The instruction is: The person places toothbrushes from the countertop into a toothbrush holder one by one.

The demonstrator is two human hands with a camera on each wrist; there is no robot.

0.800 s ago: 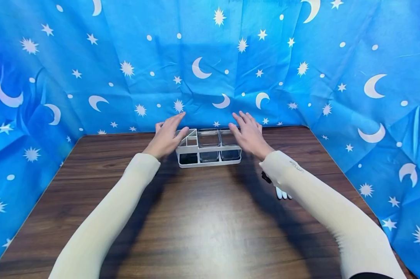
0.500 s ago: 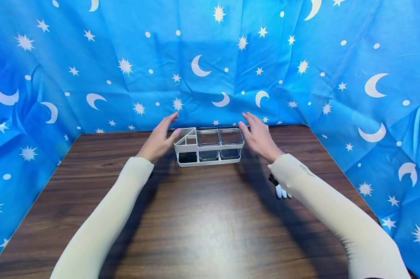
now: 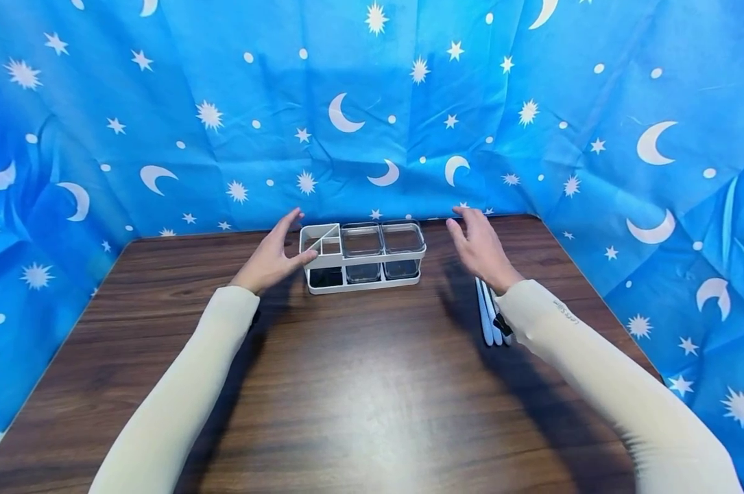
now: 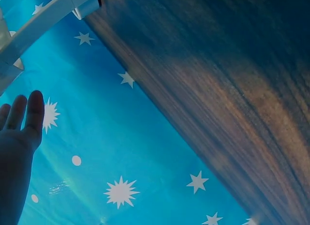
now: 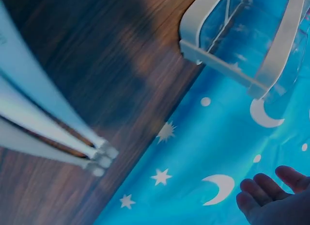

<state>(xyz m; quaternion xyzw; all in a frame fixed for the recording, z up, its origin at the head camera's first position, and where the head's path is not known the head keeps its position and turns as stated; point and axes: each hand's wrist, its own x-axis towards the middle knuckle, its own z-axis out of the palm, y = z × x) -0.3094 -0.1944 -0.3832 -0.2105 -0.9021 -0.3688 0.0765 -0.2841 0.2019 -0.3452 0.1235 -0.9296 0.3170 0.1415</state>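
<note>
A white organizer rack [image 3: 365, 287] stands near the table's back edge, holding two clear square cups [image 3: 363, 241] beside a divided section at its left end. My left hand [image 3: 271, 259] is just left of the rack, fingers spread and relaxed, the thumb tip overlapping its left end in the head view. In the left wrist view this hand [image 4: 19, 142] shows below the rack's frame [image 4: 48, 19]. My right hand [image 3: 484, 248] hovers apart from the rack's right side, holding nothing, fingers loosely bent. The right wrist view shows the hand [image 5: 276, 200] and the rack's end [image 5: 220, 57].
Three slim, pen-like sticks [image 3: 487, 317] in light blue, white and grey lie side by side under my right wrist, partly hidden by the sleeve. Their rounded ends [image 5: 101, 159] show in the right wrist view. A blue star-and-moon cloth [image 3: 341, 158] hangs behind the brown table [image 3: 372, 384].
My hands have spread apart from the rack, the right one moving farther right and the left slightly left. More of the slim sticks shows now. The head view has shifted a little.
</note>
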